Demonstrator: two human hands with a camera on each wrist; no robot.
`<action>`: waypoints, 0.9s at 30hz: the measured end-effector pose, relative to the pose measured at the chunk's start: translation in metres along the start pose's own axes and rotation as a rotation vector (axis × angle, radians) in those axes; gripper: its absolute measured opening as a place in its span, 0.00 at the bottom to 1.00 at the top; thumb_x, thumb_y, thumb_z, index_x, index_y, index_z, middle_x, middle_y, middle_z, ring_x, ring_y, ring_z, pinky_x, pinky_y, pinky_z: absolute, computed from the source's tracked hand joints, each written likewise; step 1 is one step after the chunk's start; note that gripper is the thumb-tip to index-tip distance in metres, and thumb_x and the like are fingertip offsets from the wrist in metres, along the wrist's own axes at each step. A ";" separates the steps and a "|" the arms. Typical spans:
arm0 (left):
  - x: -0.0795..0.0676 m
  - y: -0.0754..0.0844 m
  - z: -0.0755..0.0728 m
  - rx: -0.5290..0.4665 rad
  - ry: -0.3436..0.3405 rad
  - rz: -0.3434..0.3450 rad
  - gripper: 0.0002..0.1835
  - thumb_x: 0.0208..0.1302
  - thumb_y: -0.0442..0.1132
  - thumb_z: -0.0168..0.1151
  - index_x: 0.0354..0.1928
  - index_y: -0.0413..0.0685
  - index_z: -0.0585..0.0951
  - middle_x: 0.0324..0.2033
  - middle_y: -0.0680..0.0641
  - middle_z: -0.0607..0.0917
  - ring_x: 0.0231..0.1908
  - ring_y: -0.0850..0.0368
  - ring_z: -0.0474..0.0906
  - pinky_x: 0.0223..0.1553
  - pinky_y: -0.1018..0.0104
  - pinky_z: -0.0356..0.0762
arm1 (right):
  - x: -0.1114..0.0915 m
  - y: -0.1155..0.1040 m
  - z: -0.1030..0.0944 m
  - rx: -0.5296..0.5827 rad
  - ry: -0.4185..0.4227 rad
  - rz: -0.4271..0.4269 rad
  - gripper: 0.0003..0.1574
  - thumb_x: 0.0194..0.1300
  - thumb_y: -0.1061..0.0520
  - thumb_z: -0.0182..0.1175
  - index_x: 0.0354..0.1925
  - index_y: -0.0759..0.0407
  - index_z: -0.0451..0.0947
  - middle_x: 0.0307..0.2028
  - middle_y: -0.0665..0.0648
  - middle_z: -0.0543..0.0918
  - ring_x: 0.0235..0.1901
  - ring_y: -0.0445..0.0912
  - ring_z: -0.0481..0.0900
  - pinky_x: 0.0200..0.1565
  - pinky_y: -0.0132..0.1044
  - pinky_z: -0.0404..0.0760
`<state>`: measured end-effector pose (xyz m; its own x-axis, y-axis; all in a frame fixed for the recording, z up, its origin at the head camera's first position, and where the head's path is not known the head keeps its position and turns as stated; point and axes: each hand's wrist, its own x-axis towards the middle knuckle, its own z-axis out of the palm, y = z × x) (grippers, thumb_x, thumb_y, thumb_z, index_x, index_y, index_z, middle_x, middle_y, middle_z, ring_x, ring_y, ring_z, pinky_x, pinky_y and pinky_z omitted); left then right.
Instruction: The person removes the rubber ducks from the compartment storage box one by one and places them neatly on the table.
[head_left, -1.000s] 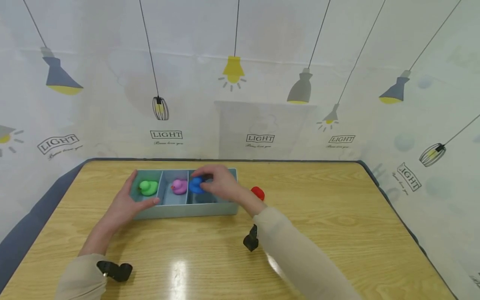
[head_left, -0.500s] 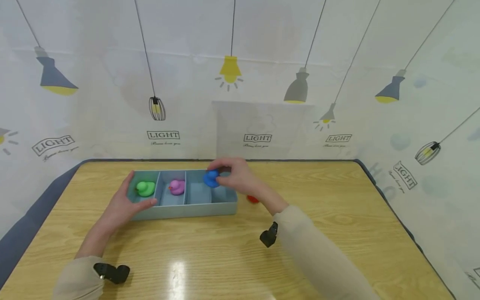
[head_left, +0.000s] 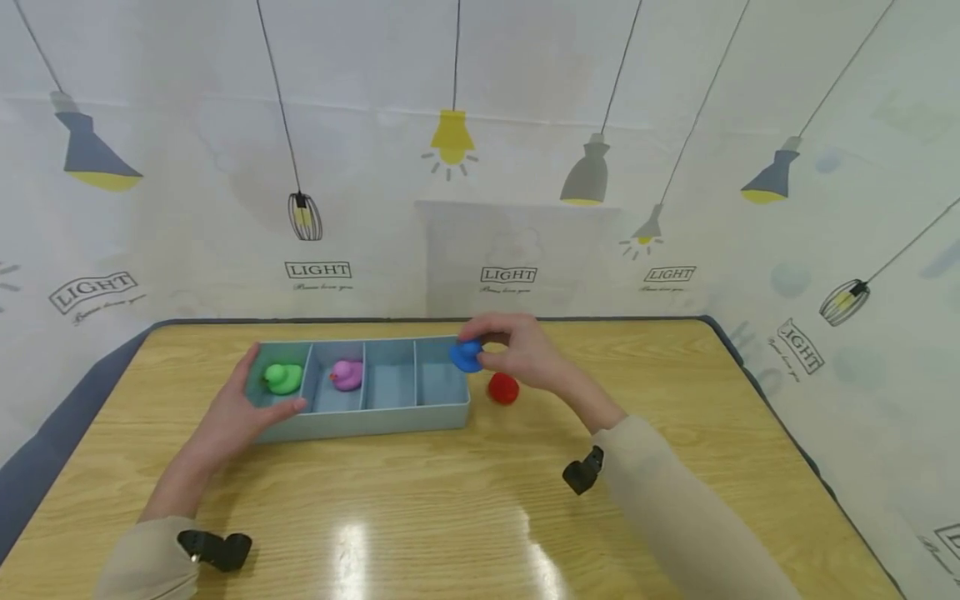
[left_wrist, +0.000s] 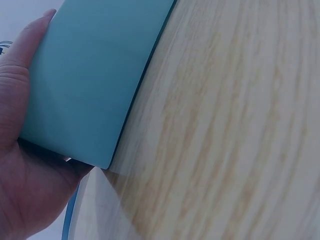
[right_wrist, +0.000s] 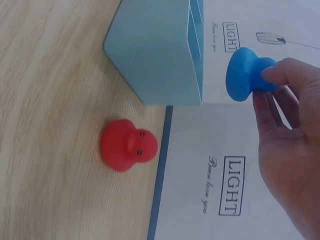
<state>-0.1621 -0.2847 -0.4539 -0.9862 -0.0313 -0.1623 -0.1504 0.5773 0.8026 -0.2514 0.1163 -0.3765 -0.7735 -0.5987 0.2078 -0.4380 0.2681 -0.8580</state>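
My right hand (head_left: pixel 517 350) pinches a blue rubber duck (right_wrist: pixel 245 74) between thumb and fingers, above the right end of a pale blue-green divided box (head_left: pixel 360 422). In the right wrist view the duck is up beyond the box's rim. My left hand (head_left: pixel 236 408) grips the box's left end, thumb over the front rim; the left wrist view shows it against the outer wall. A green duck (head_left: pixel 283 379) sits in the leftmost compartment and a pink duck (head_left: pixel 347 375) in the one beside it. The two compartments on the right hold nothing.
A red rubber duck (right_wrist: pixel 122 145) stands on the wooden table (head_left: pixel 420 517), just right of the box. Behind the table hangs a white backdrop (head_left: pixel 375 167) printed with lamps. A black wrist camera (head_left: pixel 583 471) sits at my right cuff.
My right hand has lifted the blue duck out of the third compartment and carried it right, to the box's right end. The left hand keeps its grip on the box.
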 end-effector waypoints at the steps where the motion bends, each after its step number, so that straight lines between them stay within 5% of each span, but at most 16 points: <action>1: 0.000 0.000 0.000 0.001 -0.001 0.000 0.67 0.63 0.59 0.72 0.81 0.50 0.29 0.77 0.25 0.38 0.74 0.19 0.37 0.66 0.20 0.45 | -0.002 0.000 -0.003 -0.004 0.003 0.005 0.18 0.61 0.75 0.63 0.49 0.68 0.86 0.49 0.61 0.86 0.48 0.52 0.84 0.58 0.44 0.82; 27: 0.000 0.000 -0.001 0.016 0.000 0.000 0.67 0.64 0.59 0.71 0.81 0.49 0.28 0.77 0.25 0.37 0.73 0.19 0.37 0.66 0.20 0.45 | -0.044 0.040 -0.042 -0.145 0.103 0.115 0.20 0.54 0.80 0.58 0.43 0.71 0.85 0.48 0.66 0.85 0.50 0.58 0.82 0.60 0.54 0.79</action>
<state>-0.1623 -0.2853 -0.4534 -0.9862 -0.0318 -0.1624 -0.1497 0.5906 0.7930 -0.2544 0.1850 -0.3996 -0.8619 -0.4793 0.1654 -0.3994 0.4406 -0.8040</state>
